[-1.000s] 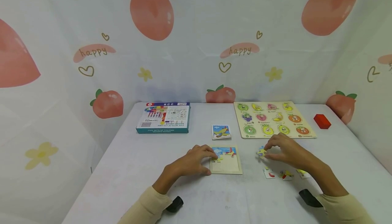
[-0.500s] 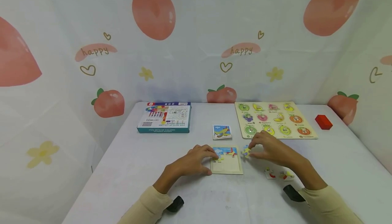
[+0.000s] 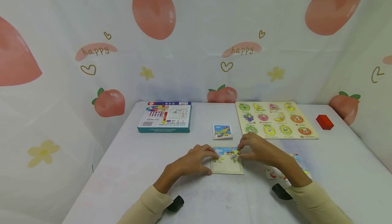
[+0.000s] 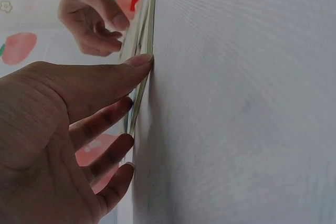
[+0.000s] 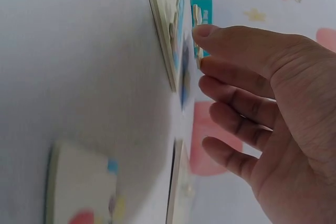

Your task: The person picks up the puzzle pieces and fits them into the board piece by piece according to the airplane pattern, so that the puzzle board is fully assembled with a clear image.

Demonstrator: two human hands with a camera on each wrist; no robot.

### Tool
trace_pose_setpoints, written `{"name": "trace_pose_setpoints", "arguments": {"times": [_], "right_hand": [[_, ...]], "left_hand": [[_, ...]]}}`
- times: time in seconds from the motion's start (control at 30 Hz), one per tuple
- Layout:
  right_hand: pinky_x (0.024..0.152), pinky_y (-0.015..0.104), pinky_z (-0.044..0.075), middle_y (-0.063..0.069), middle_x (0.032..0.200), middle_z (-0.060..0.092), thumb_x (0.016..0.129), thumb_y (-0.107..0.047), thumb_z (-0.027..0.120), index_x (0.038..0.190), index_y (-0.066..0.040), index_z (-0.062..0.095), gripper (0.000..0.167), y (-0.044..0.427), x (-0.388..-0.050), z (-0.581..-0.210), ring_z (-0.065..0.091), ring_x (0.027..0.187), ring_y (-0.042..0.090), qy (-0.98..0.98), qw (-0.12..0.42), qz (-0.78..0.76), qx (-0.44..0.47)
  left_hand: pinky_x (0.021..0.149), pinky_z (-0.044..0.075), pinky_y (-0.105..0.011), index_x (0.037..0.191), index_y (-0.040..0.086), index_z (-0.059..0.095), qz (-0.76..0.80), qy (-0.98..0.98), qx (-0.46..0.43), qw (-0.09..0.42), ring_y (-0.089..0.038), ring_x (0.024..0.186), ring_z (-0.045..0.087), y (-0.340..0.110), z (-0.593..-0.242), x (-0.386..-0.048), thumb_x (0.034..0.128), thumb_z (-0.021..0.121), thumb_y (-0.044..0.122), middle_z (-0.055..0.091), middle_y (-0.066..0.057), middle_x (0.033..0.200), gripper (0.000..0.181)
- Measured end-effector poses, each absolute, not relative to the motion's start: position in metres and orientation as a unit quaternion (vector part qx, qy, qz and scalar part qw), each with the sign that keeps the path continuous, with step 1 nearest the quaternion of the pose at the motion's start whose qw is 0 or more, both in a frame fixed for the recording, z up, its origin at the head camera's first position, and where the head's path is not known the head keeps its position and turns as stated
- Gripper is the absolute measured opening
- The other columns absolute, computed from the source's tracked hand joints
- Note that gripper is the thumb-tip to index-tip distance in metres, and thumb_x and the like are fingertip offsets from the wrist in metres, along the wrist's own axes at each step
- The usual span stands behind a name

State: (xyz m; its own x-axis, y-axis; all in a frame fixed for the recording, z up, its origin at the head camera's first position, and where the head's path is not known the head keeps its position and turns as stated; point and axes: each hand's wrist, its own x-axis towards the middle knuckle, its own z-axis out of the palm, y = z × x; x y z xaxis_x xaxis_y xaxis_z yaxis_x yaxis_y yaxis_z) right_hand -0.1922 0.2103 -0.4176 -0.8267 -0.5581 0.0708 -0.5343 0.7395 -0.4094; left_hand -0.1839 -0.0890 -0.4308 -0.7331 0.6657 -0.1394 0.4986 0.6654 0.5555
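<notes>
Puzzle piece (image 3: 235,155) | right hand (image 3: 258,148): thumb-and-forefinger pinch on it | left hand (image 3: 193,161): loosely spread, touching puzzle board (image 3: 227,167)

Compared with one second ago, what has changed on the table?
The right hand has carried the puzzle piece it pinches leftward, from beside the puzzle tray to over its right side. Nothing was visibly let go. The left hand stays resting at the tray's left side; the picture card, fruit board, box and red block stayed in place.
</notes>
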Motion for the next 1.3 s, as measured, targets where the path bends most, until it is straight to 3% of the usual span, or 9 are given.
{"name": "trace_pose_setpoints", "arguments": {"times": [0.57,1.3], "right_hand": [[0.088,0.037,0.053,-0.010,0.097,0.067,0.088,-0.023,0.086,0.098,-0.016,0.082,0.012,0.183,-0.194,-0.422,0.056,0.095,0.011,0.920,0.025,-0.184,-0.346],[0.086,0.034,0.052,-0.010,0.096,0.066,0.089,-0.027,0.086,0.099,-0.016,0.081,0.015,0.178,-0.190,-0.428,0.056,0.093,0.010,0.912,0.009,-0.194,-0.361]], "left_hand": [[0.114,0.039,-0.047,0.140,0.023,0.070,0.255,0.894,0.325,0.171,-0.020,0.136,0.046,-0.089,-0.431,-0.184,0.0910,0.085,0.025,0.057,0.007,0.147,0.051],[0.114,0.039,-0.047,0.138,0.024,0.071,0.253,0.896,0.322,0.170,-0.021,0.136,0.046,-0.089,-0.432,-0.184,0.0904,0.086,0.025,0.057,0.007,0.146,0.050]]}}
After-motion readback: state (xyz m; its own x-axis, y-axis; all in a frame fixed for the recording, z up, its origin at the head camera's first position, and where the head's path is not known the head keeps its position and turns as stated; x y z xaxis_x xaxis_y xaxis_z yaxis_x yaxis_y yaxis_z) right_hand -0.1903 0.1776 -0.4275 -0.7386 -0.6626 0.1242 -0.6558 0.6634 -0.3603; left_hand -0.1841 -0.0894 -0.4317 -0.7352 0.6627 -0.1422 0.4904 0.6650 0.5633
